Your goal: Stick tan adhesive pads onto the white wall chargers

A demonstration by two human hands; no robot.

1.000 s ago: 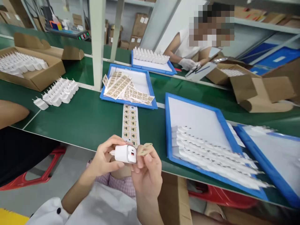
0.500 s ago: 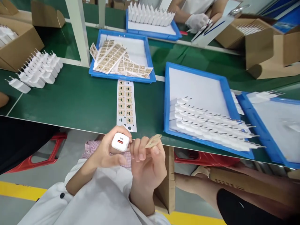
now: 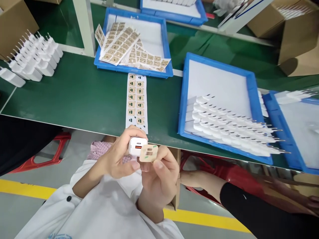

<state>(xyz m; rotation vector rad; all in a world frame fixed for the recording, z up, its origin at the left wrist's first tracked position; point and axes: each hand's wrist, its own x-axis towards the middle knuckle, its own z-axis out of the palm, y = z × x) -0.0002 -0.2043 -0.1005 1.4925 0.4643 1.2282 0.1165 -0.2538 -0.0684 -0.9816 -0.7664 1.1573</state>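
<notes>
My left hand [image 3: 117, 157] is closed around a white USB charger [image 3: 134, 146], its port face turned up toward me with one slim port and one orange-red port. Between thumb and finger, my right hand [image 3: 160, 172] pinches a beige sticker [image 3: 149, 153] with cut-out slots and small green marks. The sticker overlaps the right part of the charger's face; whether they touch I cannot tell. Just beyond my hands, a sheet of stickers [image 3: 136, 99] lies on the green table [image 3: 94, 103], reaching its front edge.
More sticker sheets [image 3: 119, 46] lie piled in a blue tray [image 3: 109, 66]. At right, another blue tray [image 3: 183, 99] holds rows of chargers [image 3: 224, 129]. A cluster of chargers [image 3: 35, 59] stands at left. Another person's arm [image 3: 201, 181] is below the table edge.
My right hand has brought the sticker left and turned it flat, over the charger's face. The charger has shifted slightly right in the picture. The view has tilted down.
</notes>
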